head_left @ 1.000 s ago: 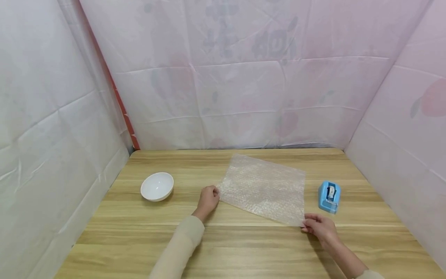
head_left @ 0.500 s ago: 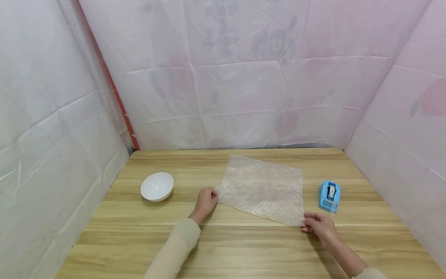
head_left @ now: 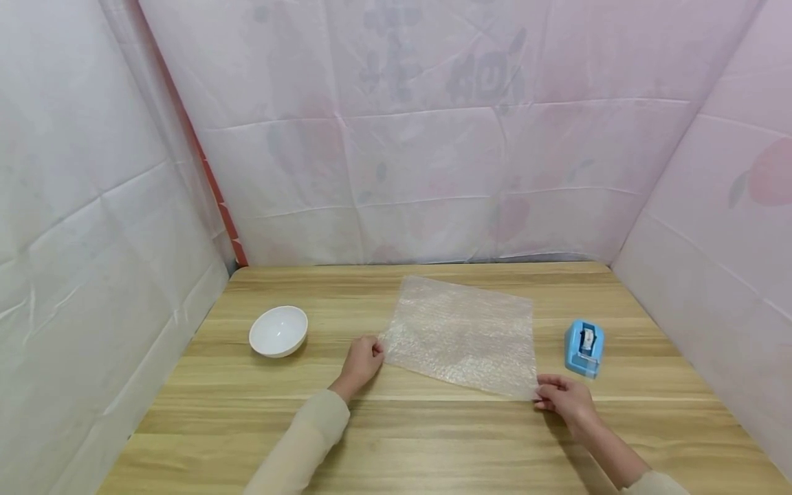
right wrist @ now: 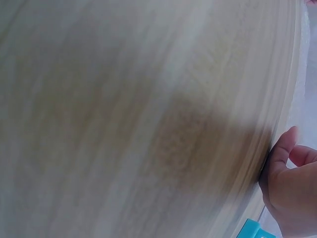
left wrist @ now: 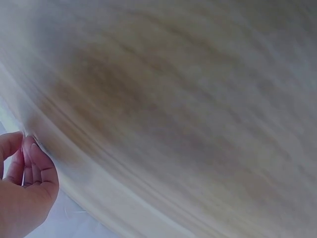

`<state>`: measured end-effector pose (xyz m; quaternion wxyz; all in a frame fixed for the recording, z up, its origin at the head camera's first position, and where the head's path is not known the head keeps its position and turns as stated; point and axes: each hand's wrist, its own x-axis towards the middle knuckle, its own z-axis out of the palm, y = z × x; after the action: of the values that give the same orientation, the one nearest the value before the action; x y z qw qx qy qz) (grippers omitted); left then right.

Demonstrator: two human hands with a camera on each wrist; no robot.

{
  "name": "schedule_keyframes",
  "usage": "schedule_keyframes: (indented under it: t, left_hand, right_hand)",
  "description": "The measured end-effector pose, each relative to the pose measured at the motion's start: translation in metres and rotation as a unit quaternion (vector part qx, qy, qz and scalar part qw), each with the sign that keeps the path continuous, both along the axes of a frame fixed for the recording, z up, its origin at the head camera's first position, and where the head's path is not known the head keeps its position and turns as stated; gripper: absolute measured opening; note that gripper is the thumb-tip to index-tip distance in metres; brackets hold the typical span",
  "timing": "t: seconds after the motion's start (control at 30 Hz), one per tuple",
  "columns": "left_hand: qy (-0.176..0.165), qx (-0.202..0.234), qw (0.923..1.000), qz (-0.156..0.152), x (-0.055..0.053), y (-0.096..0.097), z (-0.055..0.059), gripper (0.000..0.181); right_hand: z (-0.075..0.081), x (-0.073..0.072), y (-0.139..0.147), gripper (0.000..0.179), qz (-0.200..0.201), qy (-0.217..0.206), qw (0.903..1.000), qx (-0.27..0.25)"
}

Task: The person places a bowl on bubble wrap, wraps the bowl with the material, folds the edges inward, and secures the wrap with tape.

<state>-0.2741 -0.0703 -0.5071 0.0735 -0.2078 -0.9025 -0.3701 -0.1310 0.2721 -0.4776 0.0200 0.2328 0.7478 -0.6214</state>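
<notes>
A clear sheet of bubble wrap (head_left: 464,333) lies spread on the wooden table, turned at a slight angle. My left hand (head_left: 362,359) pinches its near left corner between thumb and fingers. At the near right corner, my right hand (head_left: 564,397) pinches the sheet the same way. The left wrist view has the left hand (left wrist: 29,183) at its lower left edge, thumb and fingertips together. In the right wrist view the right hand (right wrist: 292,178) shows at the right edge, thumb extended along the tabletop.
To the left of the sheet stands a white bowl (head_left: 279,332). A blue tape dispenser (head_left: 584,349) is on the right, just beyond the right hand. Pale printed cloth (head_left: 427,158) hangs behind the table (head_left: 433,447) and along both sides.
The bubble wrap has slid slightly left, its far edge shifting with it. My left hand has moved a little left and toward me; the right hand has shifted only very slightly.
</notes>
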Motion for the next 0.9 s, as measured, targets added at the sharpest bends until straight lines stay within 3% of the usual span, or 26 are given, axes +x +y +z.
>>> schedule_keyframes:
  t: [0.5,0.9]
  left_hand:
    - [0.002,-0.022,0.9990,-0.038,-0.005,-0.007,-0.003,0.010]
    - [-0.030,-0.035,0.9978,-0.048,-0.008,-0.011,-0.001,0.011]
  right_hand:
    - [0.002,0.002,-0.006,0.043,-0.011,0.005,0.9999,0.010]
    - [0.005,0.002,-0.012,0.043,-0.034,-0.007,0.9990,0.028]
